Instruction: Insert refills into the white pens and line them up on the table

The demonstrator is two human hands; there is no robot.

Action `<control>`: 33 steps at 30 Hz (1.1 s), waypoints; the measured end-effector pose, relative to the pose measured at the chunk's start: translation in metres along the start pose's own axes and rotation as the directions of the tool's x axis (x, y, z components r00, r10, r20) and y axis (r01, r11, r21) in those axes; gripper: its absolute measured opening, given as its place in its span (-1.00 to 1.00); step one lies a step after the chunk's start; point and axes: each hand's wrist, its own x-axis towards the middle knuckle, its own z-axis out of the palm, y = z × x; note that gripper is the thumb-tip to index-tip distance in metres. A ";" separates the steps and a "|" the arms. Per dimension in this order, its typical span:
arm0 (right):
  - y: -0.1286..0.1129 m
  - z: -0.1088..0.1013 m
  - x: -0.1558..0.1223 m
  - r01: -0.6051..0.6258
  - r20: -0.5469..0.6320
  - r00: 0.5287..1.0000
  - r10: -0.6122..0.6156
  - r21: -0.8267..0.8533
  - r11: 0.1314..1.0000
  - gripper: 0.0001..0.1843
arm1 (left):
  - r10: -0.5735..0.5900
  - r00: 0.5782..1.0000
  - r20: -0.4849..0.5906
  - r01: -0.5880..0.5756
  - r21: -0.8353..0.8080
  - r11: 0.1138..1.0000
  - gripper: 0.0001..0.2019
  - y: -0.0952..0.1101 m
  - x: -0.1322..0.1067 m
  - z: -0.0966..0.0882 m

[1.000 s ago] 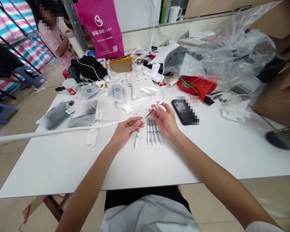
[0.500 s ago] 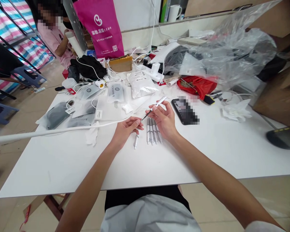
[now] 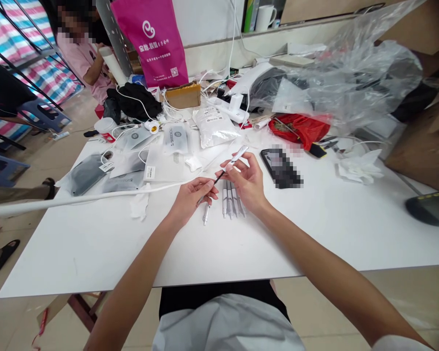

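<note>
In my right hand (image 3: 247, 183) is a white pen barrel (image 3: 239, 154), tilted up to the right between the thumb and fingers. A thin dark pen refill (image 3: 219, 176) runs from the barrel's lower end down to my left hand (image 3: 193, 197). My left thumb and fingertips pinch this refill, and its far end shows below them. Just under my left fingers lies a short white pen part (image 3: 206, 215) on the table. Several white and grey pens (image 3: 230, 207) lie side by side between my hands, partly hidden by my right hand.
A phone (image 3: 281, 168) lies right of my hands on the white table (image 3: 95, 253). A white cable (image 3: 76, 201) crosses the left side. Packaged pouches (image 3: 86, 174), a white parcel (image 3: 215, 127) and a red bag (image 3: 300, 129) lie behind. A person (image 3: 84, 63) is at the back left.
The pen barrel in my right hand has shifted slightly down and left. More of the dark refill shows below my left fingers. Someone's feet have appeared at the left edge.
</note>
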 end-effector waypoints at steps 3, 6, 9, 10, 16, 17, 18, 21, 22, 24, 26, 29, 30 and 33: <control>0.002 0.001 -0.002 -0.024 0.017 1.000 0.024 -0.002 1.000 -0.46 | -0.017 1.000 0.004 0.017 -0.018 1.000 -0.59 0.000 0.000 0.000; 0.003 0.000 -0.001 -0.070 -0.015 0.997 0.071 0.039 0.997 -0.47 | -0.037 0.999 0.018 0.038 -0.039 0.999 -0.55 0.000 0.000 -0.002; 0.002 -0.002 0.002 -0.117 -0.078 0.989 0.125 0.109 0.987 -0.49 | -0.041 0.999 0.031 0.043 -0.060 0.997 -0.54 -0.001 0.002 -0.003; 0.001 -0.003 0.003 -0.126 -0.100 0.985 0.140 0.129 0.984 -0.50 | -0.040 0.999 0.030 0.042 -0.070 0.997 -0.54 -0.001 0.002 -0.003; -0.001 -0.007 0.009 -0.099 -0.169 0.978 0.122 0.139 0.985 -0.50 | -0.021 0.999 0.044 0.024 -0.077 0.997 -0.55 -0.001 0.002 -0.003; -0.001 -0.008 0.009 -0.087 -0.170 0.979 0.108 0.129 0.988 -0.50 | -0.020 0.999 0.046 0.023 -0.071 0.997 -0.55 -0.001 0.001 -0.003; -0.001 -0.008 0.009 -0.076 -0.169 0.981 0.096 0.120 0.990 -0.50 | -0.021 0.999 0.050 0.024 -0.065 0.998 -0.54 -0.001 0.001 -0.003; -0.002 -0.006 0.007 -0.046 -0.154 0.986 0.062 0.103 0.994 -0.52 | -0.025 0.997 0.079 0.029 -0.045 0.999 -0.52 0.000 0.000 -0.001; -0.002 -0.006 0.007 -0.039 -0.144 0.988 0.053 0.098 0.994 -0.52 | -0.025 0.995 0.093 0.029 -0.039 0.999 -0.51 0.000 0.000 -0.001; -0.002 -0.004 0.005 -0.029 -0.125 0.991 0.039 0.083 0.996 -0.52 | -0.021 0.993 0.114 0.024 -0.023 0.999 -0.50 -0.001 -0.001 -0.001; -0.002 -0.003 0.005 -0.022 -0.110 0.993 0.029 0.063 0.998 -0.50 | -0.017 0.992 0.123 0.017 -0.003 1.000 -0.50 -0.002 -0.001 -0.002; -0.002 -0.003 0.004 -0.005 -0.092 0.996 0.009 0.042 0.999 -0.49 | -0.019 0.990 0.137 0.014 0.037 0.999 -0.49 -0.003 0.000 -0.003; -0.002 -0.002 0.004 0.002 -0.086 0.996 0.001 0.038 0.999 -0.49 | -0.022 0.990 0.139 0.016 0.049 0.999 -0.49 -0.004 0.000 -0.004; -0.002 -0.002 0.003 0.020 -0.069 0.997 -0.018 0.026 0.999 -0.50 | -0.024 0.991 0.134 0.013 0.081 0.997 -0.50 -0.003 0.000 -0.004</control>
